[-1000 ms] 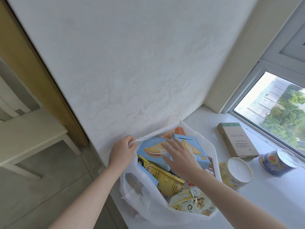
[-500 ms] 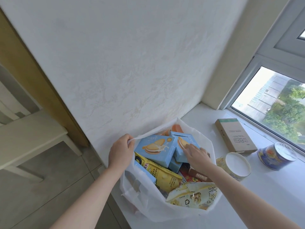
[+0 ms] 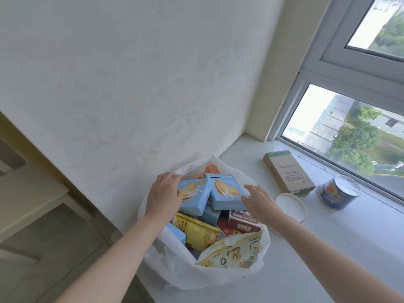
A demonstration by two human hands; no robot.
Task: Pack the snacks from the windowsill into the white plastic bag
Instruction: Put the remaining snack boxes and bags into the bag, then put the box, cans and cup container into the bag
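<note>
The white plastic bag point(image 3: 179, 272) sits open at the windowsill's point(image 3: 328, 248) wall end, crammed with light-blue biscuit boxes point(image 3: 225, 193) (sandwich cookies pictured) above yellow packets point(image 3: 196, 232). The left hand point(image 3: 164, 194) grips the bag's rim; the right hand point(image 3: 259, 203) rests spread-fingered against a blue box. Beside the bag lie a kraft box point(image 3: 287, 171), a white-lidded tub point(image 3: 291, 206) and a blue tin point(image 3: 337, 194).

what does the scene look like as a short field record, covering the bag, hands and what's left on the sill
bag: white plastic bag on the windowsill, open, full of snacks
top items: two blue cookie boxes
left hand: on the left cookie box at the bag's rim
right hand: open, touching the right cookie box
still on sill: brown box, blue tin, white-lidded tub
</note>
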